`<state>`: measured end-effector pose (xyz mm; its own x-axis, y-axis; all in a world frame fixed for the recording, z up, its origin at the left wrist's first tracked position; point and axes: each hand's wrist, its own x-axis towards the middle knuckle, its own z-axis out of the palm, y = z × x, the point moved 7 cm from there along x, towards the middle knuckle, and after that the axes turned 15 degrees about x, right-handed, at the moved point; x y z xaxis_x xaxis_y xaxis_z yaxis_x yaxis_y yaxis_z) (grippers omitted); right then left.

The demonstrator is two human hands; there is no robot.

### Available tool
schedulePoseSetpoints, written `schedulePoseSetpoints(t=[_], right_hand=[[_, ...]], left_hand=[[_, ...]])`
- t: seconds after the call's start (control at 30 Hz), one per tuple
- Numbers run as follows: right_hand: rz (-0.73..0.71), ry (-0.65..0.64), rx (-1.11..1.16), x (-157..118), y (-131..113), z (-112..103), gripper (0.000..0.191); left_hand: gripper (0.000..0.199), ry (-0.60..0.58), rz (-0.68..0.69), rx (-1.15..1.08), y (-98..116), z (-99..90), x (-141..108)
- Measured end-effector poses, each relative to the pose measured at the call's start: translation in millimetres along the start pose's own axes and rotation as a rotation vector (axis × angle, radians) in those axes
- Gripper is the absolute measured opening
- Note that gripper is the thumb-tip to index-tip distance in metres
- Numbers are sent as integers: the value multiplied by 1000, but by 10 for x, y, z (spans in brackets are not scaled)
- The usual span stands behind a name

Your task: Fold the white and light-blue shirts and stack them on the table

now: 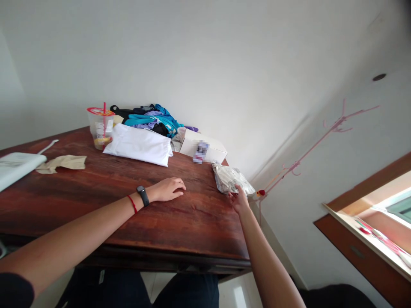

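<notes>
Resting flat and open on the table (96, 188), the left hand (168, 189); the right hand (239, 200) pinches a plastic packet (230, 179).

Left hand (167, 189) rested flat on the dark wooden table (96, 201); right hand (239, 200) touched a crinkled clear plastic packet (231, 179) at the right edge.

Mid table (96, 192) bare, free to pass btwn both hands. Back edge blocked: cup (100, 127), white cloth (138, 145), clothes pile (150, 119), box (202, 146).
</notes>
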<state>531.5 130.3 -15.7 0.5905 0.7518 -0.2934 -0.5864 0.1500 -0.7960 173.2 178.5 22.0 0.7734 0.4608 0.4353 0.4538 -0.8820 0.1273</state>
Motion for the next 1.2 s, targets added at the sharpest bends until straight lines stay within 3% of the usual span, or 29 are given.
schedulePoseSetpoints(t=[0.3,0.43,0.5,0.57,0.7,0.73,0.8,0.87,0.93,1.03,1.1,1.2], right_hand=[[-112,-71,166,-87,-157,502,14],[-168,-126,225,-329,-148,796,15],[-160,-196,249,-626,8,902,17],[-41,-308,230,-1083,330,964,17],[562,-593,67,-2340,1137,929,37],[618,-675,20,-2594,1181,915,38],[485,-819,-64,-2829,1004,943,34],[184,-905,-159,-2740,631,1026,30],[-162,-889,-309,-2418,260,1089,29],[-614,-592,-458,-1735,-96,979,19],[-703,-369,-424,-1311,-106,774,11],[-559,-209,-305,-839,123,465,14]], left_hand=[[24,-12,-26,-19,36,-29,10],[28,-21,-42,-49,109,-32,16],[35,-24,-59,-76,138,-19,26],[46,15,-189,-126,46,-35,31],[72,139,-540,-189,-387,-156,-38],[75,150,-566,-186,-478,-193,-51],[75,165,-582,-186,-615,-253,-72],[69,168,-546,-187,-651,-274,-76],[60,151,-463,-188,-570,-240,-57],[45,92,-286,-183,-312,-120,-8],[40,64,-192,-173,-154,-52,15],[38,59,-136,-164,-37,-25,28]])
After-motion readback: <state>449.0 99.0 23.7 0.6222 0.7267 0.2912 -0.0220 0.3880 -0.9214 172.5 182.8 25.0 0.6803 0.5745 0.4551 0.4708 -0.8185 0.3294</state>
